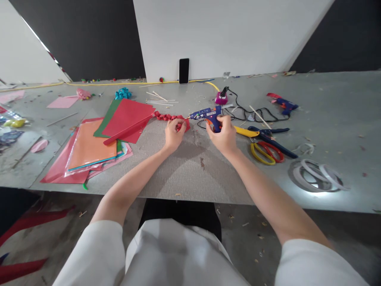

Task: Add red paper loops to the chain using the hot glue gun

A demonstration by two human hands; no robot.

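Observation:
My right hand (224, 134) is wrapped round the handle of a blue hot glue gun (205, 114), its nozzle pointing left. The nozzle tip is at a red paper strip (187, 125), touching or very close; I cannot tell which. My left hand (174, 134) pinches this strip near its end. From there a curled, folded red length (166, 116) runs left toward the paper sheets. A red sheet (132, 116) and a green sheet (104, 124) lie to the left of my left hand, with a rolled red strip (126, 132) across them.
Orange paper in plastic (92, 145) lies at left. Scissors (263, 153), pliers (278, 141), a second glue gun (285, 105) and a white tape coil (318, 174) are at right. Behind stand a purple plug adapter (220, 98) with black cords, a phone (184, 70) and a blue ribbon bundle (123, 93).

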